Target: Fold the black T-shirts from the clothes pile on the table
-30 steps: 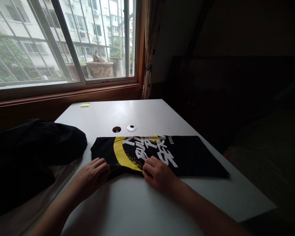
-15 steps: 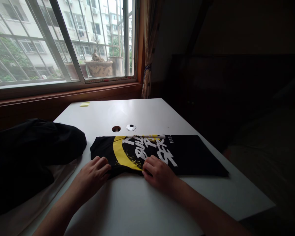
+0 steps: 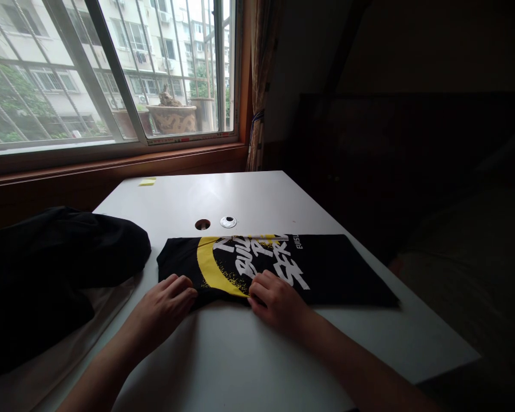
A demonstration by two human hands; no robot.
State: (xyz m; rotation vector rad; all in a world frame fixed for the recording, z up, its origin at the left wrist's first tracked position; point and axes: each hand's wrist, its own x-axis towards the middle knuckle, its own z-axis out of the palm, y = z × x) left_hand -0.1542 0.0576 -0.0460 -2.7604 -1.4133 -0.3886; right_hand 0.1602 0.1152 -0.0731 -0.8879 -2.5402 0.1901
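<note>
Across the middle of the white tabletop (image 3: 257,360), your black graphic T-shirt (image 3: 343,272) is lying flat and folded into a long strip, its yellow arc (image 3: 210,266) facing up. And here you are at the near edge: your left hand (image 3: 167,294) is gripping the cloth toward the left end, its fingertips hiding from view, while your right hand (image 3: 278,300) is pinching the edge just where the arc is meeting it. Between the two, that edge is bowing away from you, so the fabric is looking soft and limp. It should be feeling light, with nothing fragile showing; the printed patch may be acting a touch firmer than the plain cloth. The tabletop is gleaming smooth, so a sideways tug could be sliding the whole strip. Loose layers could be slipping apart too, so you'd best be pinching the edge between thumb and fingers, hands well spread, as you're doing. Over on the right, the plain end is lying free of either hand; off left, a heap of dark fabric (image 3: 60,257) is resting just beside the shirt.
</note>
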